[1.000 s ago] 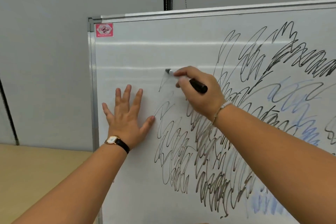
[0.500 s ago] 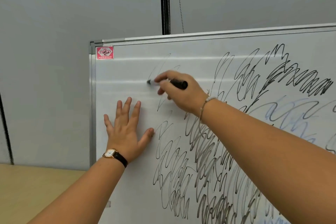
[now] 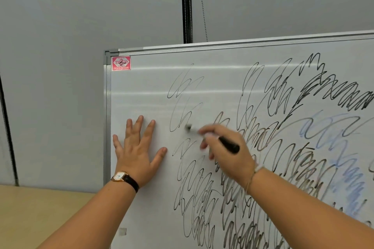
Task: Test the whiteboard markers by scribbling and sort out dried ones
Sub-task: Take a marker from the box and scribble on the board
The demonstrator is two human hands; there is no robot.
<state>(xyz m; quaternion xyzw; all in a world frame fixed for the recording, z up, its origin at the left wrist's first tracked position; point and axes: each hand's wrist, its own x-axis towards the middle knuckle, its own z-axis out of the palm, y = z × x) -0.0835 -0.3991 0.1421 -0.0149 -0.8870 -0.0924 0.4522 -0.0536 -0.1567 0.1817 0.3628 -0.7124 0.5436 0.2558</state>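
Note:
A whiteboard [image 3: 141, 95] with a silver frame stands in front of me, covered over its right and lower parts with black, grey and pale blue scribbles. My right hand [image 3: 226, 151] grips a black marker [image 3: 228, 144], its tip pressed on the board at the left edge of the scribbles; the hand is motion-blurred. Thin faint black loops run above the tip. My left hand [image 3: 137, 153], with a wristwatch, lies flat on the board with fingers spread, left of the marker.
A red label [image 3: 121, 63] sits in the board's top left corner. Behind the board is a grey wall with a black vertical strip [image 3: 187, 4]. A light wooden surface [image 3: 40, 212] lies at lower left.
My right hand scribbled up toward the top left and came back down, leaving new thin loops there. The view tilted up, so the board sits lower. My left hand stayed flat.

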